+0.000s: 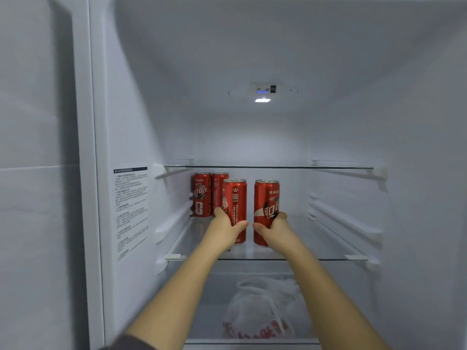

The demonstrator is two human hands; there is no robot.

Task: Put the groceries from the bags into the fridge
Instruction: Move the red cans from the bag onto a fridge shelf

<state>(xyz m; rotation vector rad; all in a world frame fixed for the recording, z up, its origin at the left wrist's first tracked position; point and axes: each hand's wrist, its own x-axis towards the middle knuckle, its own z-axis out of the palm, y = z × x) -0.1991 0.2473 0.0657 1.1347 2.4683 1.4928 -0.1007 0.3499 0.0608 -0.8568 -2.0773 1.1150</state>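
Note:
I look into an open fridge. On its middle glass shelf [316, 257] my left hand [225, 228] grips a tall red cola can [236, 200], upright, its base on or just above the glass. Right beside it my right hand [274, 228] grips a second red can [265, 200], also upright. Two more red cans [202, 194] stand together at the back left corner of the same shelf, behind my left hand.
An upper glass shelf [267, 167] hangs just above the can tops. The shelf's right half is bare glass. Below lies a white plastic bag [262, 309] with red print. A printed label [131, 210] is on the left inner wall. A lamp [262, 100] glows above.

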